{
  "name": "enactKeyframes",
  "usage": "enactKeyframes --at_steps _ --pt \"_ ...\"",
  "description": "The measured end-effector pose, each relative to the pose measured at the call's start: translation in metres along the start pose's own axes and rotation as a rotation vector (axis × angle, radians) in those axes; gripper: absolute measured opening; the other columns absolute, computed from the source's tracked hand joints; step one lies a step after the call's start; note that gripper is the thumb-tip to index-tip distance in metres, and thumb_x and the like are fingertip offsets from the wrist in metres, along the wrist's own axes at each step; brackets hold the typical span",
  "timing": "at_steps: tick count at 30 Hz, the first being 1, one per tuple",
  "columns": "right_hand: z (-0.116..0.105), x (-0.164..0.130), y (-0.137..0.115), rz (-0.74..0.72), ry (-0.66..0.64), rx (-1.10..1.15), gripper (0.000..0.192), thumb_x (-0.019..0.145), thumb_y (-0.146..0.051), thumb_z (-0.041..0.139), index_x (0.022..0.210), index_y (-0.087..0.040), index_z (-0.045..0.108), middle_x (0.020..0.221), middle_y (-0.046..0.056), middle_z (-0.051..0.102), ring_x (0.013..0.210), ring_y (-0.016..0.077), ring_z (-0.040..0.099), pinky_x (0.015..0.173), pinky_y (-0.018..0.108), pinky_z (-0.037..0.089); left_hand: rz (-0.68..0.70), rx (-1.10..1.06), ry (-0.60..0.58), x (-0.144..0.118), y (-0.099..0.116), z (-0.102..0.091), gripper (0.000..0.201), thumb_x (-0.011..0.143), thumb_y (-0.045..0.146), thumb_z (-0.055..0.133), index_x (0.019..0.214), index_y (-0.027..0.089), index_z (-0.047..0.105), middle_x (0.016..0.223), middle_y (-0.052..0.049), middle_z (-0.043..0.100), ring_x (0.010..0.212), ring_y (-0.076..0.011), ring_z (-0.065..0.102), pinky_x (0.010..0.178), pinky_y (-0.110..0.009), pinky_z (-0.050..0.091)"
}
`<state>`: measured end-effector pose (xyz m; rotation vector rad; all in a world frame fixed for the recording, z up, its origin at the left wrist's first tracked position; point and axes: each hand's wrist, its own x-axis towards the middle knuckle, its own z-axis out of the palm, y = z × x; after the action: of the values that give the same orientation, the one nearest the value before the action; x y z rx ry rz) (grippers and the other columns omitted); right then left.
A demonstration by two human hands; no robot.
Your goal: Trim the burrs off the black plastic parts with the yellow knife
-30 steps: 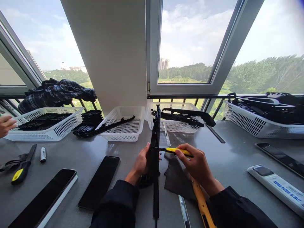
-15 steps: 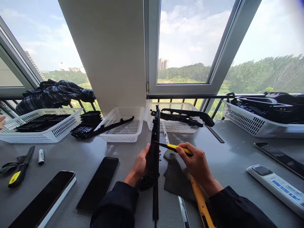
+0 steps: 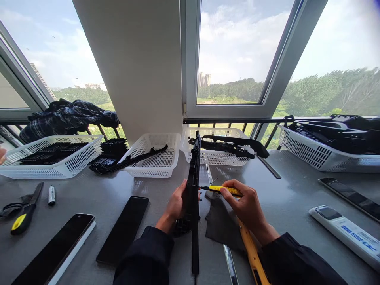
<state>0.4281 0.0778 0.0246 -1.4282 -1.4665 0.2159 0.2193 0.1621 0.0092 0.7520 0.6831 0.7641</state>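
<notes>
My left hand (image 3: 175, 204) is closed around a long black plastic trim part (image 3: 194, 209), held lengthwise in front of me with its far end over a white basket. In my right hand (image 3: 245, 204) is a yellow-handled craft knife (image 3: 227, 190), pinched between thumb and fingers. Its thin dark tip points left and meets the trim part's right side, close to my left fingers; whether it cuts there I cannot tell. Beneath my right hand lie a dark grey cloth (image 3: 222, 227) and an orange handled tool (image 3: 251, 251).
White baskets (image 3: 154, 173) with black parts line the window side. Phones (image 3: 123, 229), scissors (image 3: 20, 223), a small white tube (image 3: 51, 196) and a white handheld device (image 3: 347, 233) lie around on the grey table. Another person's hand (image 3: 2, 155) shows at the left edge.
The knife's tip has dropped slightly along the trim part toward me, and its handle lies more level. My left hand stays nearly still.
</notes>
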Motion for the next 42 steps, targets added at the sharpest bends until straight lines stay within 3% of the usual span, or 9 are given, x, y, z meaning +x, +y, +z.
enactKeyframes --at_steps 5,13,22,32,42 --pt "0.002 -0.001 0.002 0.001 -0.02 0.002 0.027 0.095 -0.044 0.064 0.082 -0.021 0.071 0.079 0.001 0.073 0.069 0.0158 0.066 0.069 0.026 0.05 -0.035 -0.031 0.036 -0.004 0.003 0.006 0.057 0.103 0.056 0.045 0.087 0.01 0.075 0.065 -0.007 0.068 0.051 -0.0142 0.059 0.049 -0.023 0.047" --pt "0.003 0.0 0.004 0.007 0.0 -0.031 0.029 0.095 -0.047 0.064 0.084 -0.021 0.073 0.08 0.002 0.074 0.071 0.0172 0.067 0.07 0.027 0.051 -0.049 -0.013 0.035 -0.006 0.007 0.009 0.06 0.1 0.061 0.052 0.083 0.009 0.075 0.063 -0.006 0.066 0.05 -0.0139 0.059 0.048 -0.023 0.047" --pt "-0.001 0.0 -0.002 -0.105 0.025 -0.096 0.025 0.096 -0.043 0.063 0.085 -0.023 0.071 0.084 0.004 0.075 0.078 0.0197 0.069 0.074 0.03 0.054 0.007 0.04 0.03 -0.002 0.001 0.002 0.061 0.089 0.069 0.064 0.084 0.009 0.075 0.064 -0.006 0.067 0.051 -0.0132 0.058 0.047 -0.023 0.046" --pt "-0.008 0.002 -0.006 -0.248 0.016 -0.165 0.021 0.098 -0.039 0.063 0.087 -0.022 0.069 0.081 0.003 0.073 0.074 0.0183 0.068 0.071 0.031 0.052 0.109 0.12 0.096 -0.009 0.004 0.011 0.071 0.063 0.078 0.082 0.079 0.009 0.075 0.058 -0.001 0.06 0.047 -0.0107 0.05 0.043 -0.023 0.041" --pt "-0.007 0.001 -0.002 -0.235 0.024 -0.184 0.023 0.098 -0.041 0.064 0.087 -0.022 0.071 0.082 0.003 0.075 0.075 0.0185 0.069 0.071 0.031 0.052 0.146 0.157 0.119 -0.01 0.002 0.013 0.069 0.06 0.079 0.083 0.071 0.012 0.069 0.053 0.002 0.054 0.043 -0.0092 0.045 0.04 -0.023 0.036"
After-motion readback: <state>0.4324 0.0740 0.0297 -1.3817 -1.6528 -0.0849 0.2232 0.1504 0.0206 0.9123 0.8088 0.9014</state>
